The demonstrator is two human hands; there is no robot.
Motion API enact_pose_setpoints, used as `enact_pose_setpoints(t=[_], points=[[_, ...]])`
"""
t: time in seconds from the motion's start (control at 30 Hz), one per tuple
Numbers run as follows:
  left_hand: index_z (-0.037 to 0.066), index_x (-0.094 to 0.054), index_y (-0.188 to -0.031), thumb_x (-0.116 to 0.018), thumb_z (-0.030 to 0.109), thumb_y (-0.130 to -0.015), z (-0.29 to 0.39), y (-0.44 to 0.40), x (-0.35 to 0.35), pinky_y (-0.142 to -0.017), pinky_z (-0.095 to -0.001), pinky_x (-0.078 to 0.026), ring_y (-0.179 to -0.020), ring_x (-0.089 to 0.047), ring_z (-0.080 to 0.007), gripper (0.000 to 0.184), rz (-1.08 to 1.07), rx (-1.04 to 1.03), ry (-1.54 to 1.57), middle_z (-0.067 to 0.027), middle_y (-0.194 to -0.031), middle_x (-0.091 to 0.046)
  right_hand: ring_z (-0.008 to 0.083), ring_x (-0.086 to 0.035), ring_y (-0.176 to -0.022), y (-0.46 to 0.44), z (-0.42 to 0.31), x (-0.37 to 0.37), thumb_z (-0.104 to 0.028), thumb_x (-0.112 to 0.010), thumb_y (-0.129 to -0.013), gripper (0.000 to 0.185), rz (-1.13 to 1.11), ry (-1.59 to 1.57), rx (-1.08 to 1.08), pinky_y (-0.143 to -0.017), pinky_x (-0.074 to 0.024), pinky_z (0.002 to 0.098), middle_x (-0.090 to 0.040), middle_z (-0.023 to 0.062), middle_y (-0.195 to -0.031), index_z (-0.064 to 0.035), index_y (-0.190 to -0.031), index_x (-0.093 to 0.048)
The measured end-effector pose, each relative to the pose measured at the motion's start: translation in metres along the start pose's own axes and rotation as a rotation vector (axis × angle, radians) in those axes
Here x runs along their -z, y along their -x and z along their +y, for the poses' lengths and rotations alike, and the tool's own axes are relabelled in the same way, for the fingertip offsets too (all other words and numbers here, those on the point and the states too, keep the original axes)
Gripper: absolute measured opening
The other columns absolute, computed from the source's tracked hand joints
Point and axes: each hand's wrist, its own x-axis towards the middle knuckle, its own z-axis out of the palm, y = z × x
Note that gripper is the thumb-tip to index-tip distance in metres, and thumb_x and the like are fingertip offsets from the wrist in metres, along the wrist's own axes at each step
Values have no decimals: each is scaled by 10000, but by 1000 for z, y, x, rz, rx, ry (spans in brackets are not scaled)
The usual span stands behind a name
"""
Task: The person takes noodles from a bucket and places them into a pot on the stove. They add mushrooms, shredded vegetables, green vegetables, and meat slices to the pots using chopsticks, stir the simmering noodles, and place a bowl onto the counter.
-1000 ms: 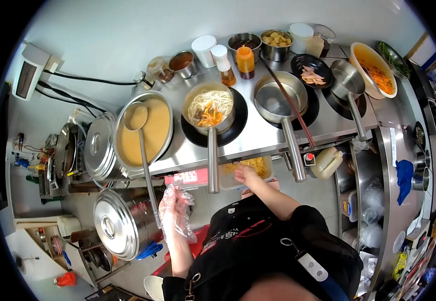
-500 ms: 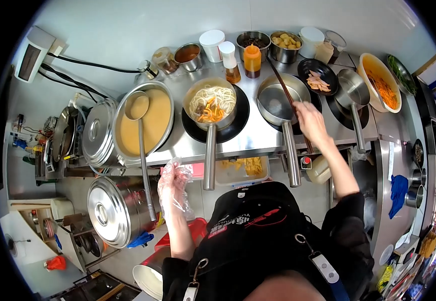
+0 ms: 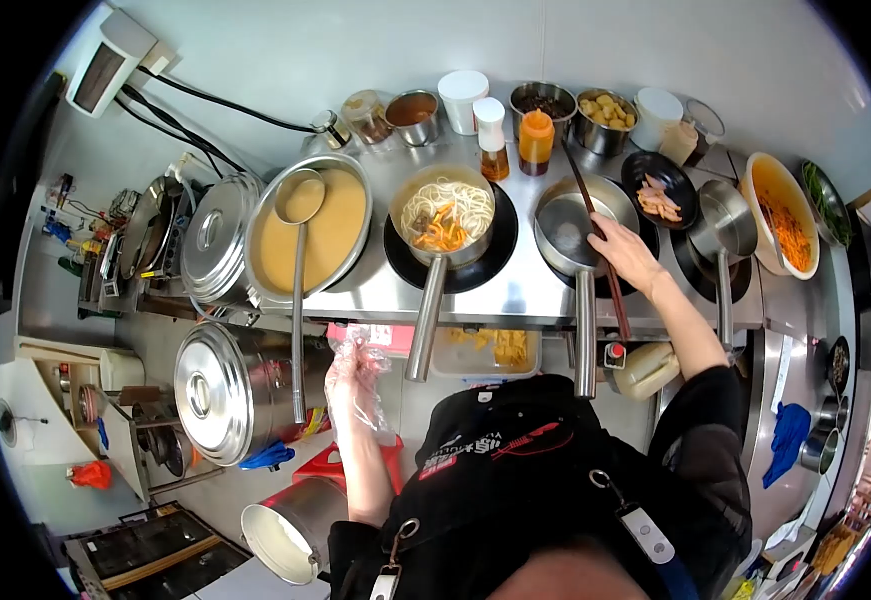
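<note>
My right hand [image 3: 627, 252] is closed on a pair of long dark chopsticks [image 3: 612, 272], which slant across the right side of a steel saucepan [image 3: 561, 222] with clear liquid in it. Down by the counter's front edge, my left hand [image 3: 348, 385] is wrapped in thin, crinkled clear plastic [image 3: 370, 388], like a loose disposable glove; its finger pose is blurred by the plastic. Left of the saucepan, another long-handled pan [image 3: 429, 300] holds pale noodles [image 3: 463, 215] with orange strips on top. A small black bowl [image 3: 677, 172] of pink meat slices [image 3: 658, 200] sits behind my right hand.
A wide basin [image 3: 255, 225] of tan broth with a ladle [image 3: 299, 300] stands at left; the ladle's handle juts past the counter edge. Sauce bottles [image 3: 535, 145] and steel pots [image 3: 603, 128] line the wall. Right are another saucepan [image 3: 723, 240] and a tub of shredded carrot [image 3: 783, 225].
The camera view has shifted, so the counter appears farther right and lower. My right hand stays at the chopsticks, its fingers a little lower along them. The plastic-covered left hand remains below the counter edge.
</note>
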Motion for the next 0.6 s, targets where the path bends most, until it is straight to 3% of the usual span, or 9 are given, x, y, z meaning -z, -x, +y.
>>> enact_pose_setpoints(t=[0.07, 0.17, 0.23, 0.33, 0.43, 0.47, 0.5, 0.6], points=[[-24, -610, -1031, -614, 164, -929, 0, 0, 7, -602, -258, -522, -667, -582, -138, 214, 3, -17, -26, -48, -782, -606, 360, -542, -1118, 2, -23, 23, -6, -560, -844, 242, 226, -175, -144, -961, -458, 366, -476, 210, -1291, -8, -1085, -578], [-15, -617, -1008, -613, 176, -932, -1, -4, 16, -602, -258, -527, -644, -582, -129, 205, 8, -28, -41, -31, -736, -598, 334, -591, -1024, 5, -68, 56, -17, -573, -878, 179, 631, -390, -361, -918, -475, 372, -518, 199, -1207, 13, -1050, -614], [15, -651, -1055, -611, 172, -935, -3, -4, 14, -589, -232, -485, -614, -565, -104, 202, 35, -18, -37, -7, -701, -599, 306, -604, -1015, 2, -100, 94, -36, -553, -905, 146, 732, -576, -349, -921, -475, 378, -538, 199, -1168, 31, -1009, -631], [36, -668, -999, -628, 220, -928, -8, -9, 19, -588, -221, -470, -597, -545, -72, 201, 36, -29, -333, 2, -719, -610, 263, -631, -982, -12, -130, 105, -58, -525, -940, 180, 677, -851, -338, -884, -486, 346, -588, 176, -1112, 54, -1026, -636], [19, -663, -860, -614, 214, -926, -30, -20, 25, -578, -263, -456, -591, -551, -101, 212, -108, -295, -754, -23, -667, -602, 203, -641, -907, -50, -138, 85, -21, -582, -899, 153, 557, -870, -397, -836, -493, 288, -643, 139, -1042, 55, -1014, -649], [-11, -666, -873, -627, 217, -904, -31, -21, 30, -604, -308, -475, -632, -591, -141, 234, -108, -326, -1042, -88, -683, -626, 198, -641, -895, -67, -136, 73, -20, -598, -887, 145, 547, -867, -373, -824, -492, 281, -652, 134, -1010, 47, -1002, -656], [-40, -649, -948, -614, 174, -912, -30, -18, 26, -640, -257, -490, -664, -603, -103, 220, -147, -369, -1163, -60, -733, -645, 192, -641, -882, -83, -133, 59, -20, -614, -876, 137, 538, -863, -349, -812, -490, 274, -661, 129, -978, 38, -990, -664], [-59, -644, -974, -625, 170, -902, -33, -19, 30, -664, -264, -500, -698, -618, -108, 241, -160, -326, -1124, -78, -764, -658, 252, -658, -870, -129, -134, 25, -50, -658, -843, 140, 555, -949, -453, -803, -506, 309, -680, 156, -951, 34, -955, -671]])
